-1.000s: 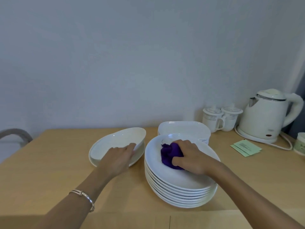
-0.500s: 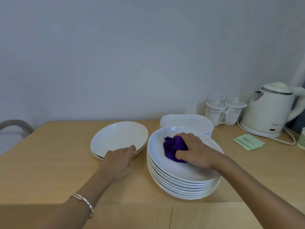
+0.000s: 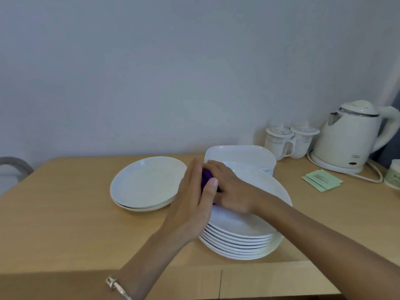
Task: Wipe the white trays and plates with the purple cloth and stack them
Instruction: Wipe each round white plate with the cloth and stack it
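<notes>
The left hand point(image 3: 192, 200) has left the two oval dishes point(image 3: 147, 182) and come across to the plate stack point(image 3: 249, 234). Its fingers are straight, laid flat against the cloth point(image 3: 205, 178), curled round nothing. The right hand point(image 3: 233, 191) still grips that purple cloth, bunched on the top plate near its left rim. The china is all glossy white, with square trays point(image 3: 240, 153) behind. A pale wooden table point(image 3: 65, 213) meets a plain grey wall, with a kettle point(image 3: 348, 139) at the right.
</notes>
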Demonstrator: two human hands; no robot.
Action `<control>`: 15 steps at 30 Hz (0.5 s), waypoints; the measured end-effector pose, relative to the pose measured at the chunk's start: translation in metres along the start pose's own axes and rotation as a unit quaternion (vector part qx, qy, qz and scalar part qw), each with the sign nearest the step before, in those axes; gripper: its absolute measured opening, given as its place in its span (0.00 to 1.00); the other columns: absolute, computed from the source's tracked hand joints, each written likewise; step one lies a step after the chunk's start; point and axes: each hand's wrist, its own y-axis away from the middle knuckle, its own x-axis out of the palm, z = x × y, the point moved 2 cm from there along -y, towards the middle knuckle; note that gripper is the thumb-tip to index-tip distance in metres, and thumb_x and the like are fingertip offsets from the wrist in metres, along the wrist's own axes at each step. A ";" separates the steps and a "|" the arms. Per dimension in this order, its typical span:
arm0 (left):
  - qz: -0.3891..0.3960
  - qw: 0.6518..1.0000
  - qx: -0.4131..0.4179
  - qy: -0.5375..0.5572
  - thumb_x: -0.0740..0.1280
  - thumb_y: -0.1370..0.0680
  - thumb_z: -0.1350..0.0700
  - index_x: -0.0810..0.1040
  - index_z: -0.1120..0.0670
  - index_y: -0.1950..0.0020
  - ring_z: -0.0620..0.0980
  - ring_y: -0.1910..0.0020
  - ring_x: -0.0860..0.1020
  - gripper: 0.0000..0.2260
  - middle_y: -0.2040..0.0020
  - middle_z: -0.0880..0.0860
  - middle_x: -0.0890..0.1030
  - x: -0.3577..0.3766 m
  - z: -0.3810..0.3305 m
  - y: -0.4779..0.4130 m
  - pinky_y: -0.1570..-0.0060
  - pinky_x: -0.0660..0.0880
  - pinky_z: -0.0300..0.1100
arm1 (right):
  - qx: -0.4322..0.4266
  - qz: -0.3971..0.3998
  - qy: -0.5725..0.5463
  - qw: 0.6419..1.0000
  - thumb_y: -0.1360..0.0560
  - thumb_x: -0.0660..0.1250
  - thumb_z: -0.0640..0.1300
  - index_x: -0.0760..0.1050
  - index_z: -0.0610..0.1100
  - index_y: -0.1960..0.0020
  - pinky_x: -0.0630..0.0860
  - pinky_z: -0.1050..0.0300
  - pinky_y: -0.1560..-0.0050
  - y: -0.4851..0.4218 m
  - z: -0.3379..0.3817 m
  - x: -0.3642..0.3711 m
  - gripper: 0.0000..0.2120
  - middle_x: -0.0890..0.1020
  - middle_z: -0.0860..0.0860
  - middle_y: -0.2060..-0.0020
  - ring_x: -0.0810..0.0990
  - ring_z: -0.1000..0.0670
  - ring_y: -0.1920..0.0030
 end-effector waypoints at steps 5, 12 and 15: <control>0.025 0.994 -0.040 -0.101 0.51 0.18 0.44 0.41 0.44 0.23 0.35 0.27 0.50 0.27 0.27 0.34 0.50 0.009 0.007 0.003 0.32 0.45 0.28 | 0.116 -0.001 0.214 0.970 0.24 0.61 0.44 0.54 0.51 0.24 0.47 0.49 0.25 0.009 -0.042 -0.035 0.31 0.52 0.49 0.23 0.44 0.45 0.23; -0.002 0.996 -0.016 -0.090 0.44 0.21 0.37 0.34 0.36 0.29 0.27 0.31 0.49 0.25 0.30 0.29 0.44 0.012 0.003 0.005 0.30 0.45 0.33 | 0.127 0.172 -0.018 0.977 0.22 0.62 0.54 0.67 0.53 0.35 0.67 0.63 0.41 0.087 0.008 -0.048 0.16 0.70 0.58 0.39 0.68 0.56 0.38; -0.021 0.998 -0.016 -0.058 0.42 0.27 0.32 0.35 0.34 0.31 0.23 0.34 0.47 0.27 0.32 0.27 0.44 0.012 0.007 0.005 0.37 0.46 0.22 | 0.001 0.183 -0.066 0.981 0.20 0.60 0.53 0.65 0.59 0.36 0.63 0.59 0.34 0.064 0.026 -0.023 0.13 0.69 0.60 0.37 0.65 0.59 0.33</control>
